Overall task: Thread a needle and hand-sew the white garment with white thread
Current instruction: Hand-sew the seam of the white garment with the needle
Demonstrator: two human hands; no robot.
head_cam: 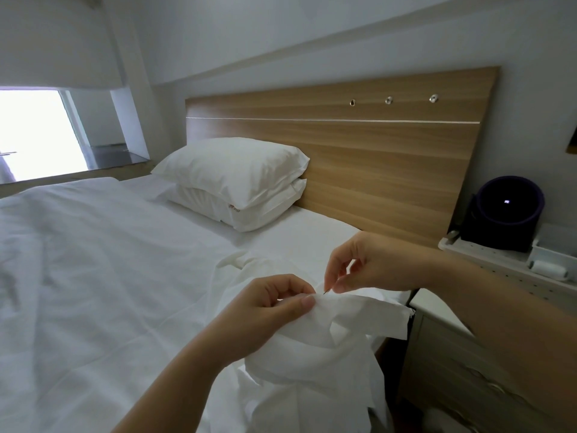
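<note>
You have soft daylight from the bright rectangular window (34, 132) at your left, which is blown out to pure white without detail. The white crumpled bed cover (93, 260) shows only gentle grey shadows in its folds. Your left hand (274, 310) and right hand (371, 264) are sharp and evenly lit. The light brown wooden headboard (359, 157) looks stretched and tilted by the wide lens, and the lower right corner is darker and a little soft.
</note>
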